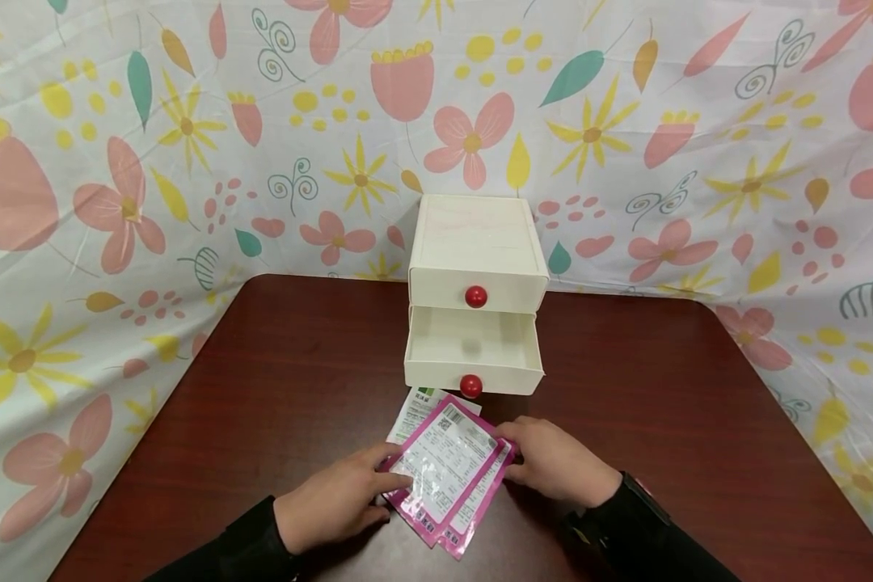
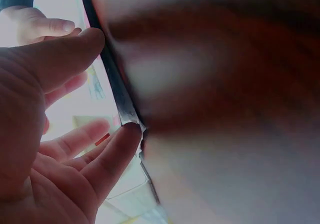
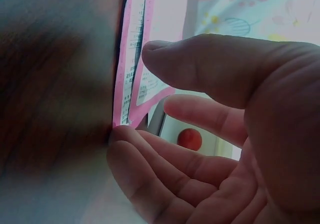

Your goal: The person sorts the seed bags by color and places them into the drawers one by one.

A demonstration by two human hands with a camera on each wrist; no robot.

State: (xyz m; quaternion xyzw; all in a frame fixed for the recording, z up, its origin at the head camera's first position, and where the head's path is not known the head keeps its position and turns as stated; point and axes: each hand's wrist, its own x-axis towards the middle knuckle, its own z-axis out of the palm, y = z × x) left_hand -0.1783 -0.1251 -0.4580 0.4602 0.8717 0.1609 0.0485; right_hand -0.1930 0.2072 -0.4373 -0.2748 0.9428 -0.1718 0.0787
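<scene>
Flat sachets lie in a loose, fanned stack on the table in front of the drawer box. The top sachet (image 1: pixel 447 461) has a pink border and a white panel with small print and a code. Another pink-edged sachet (image 1: pixel 473 505) shows beneath it at the right, and a white sachet with some green (image 1: pixel 418 411) sticks out at the back. My left hand (image 1: pixel 338 495) touches the stack's left edge, its fingers spread and fingertips on it. At the right edge, my right hand (image 1: pixel 556 461) rests its fingertips by the upper corner, thumb and fingers apart.
Behind the sachets stands a cream box with two drawers (image 1: pixel 480 234). Its lower drawer (image 1: pixel 473 343) is pulled out, and each drawer has a red round knob (image 1: pixel 476 297). A flower-printed cloth (image 1: pixel 262 121) hangs around the dark wooden table (image 1: pixel 298 356).
</scene>
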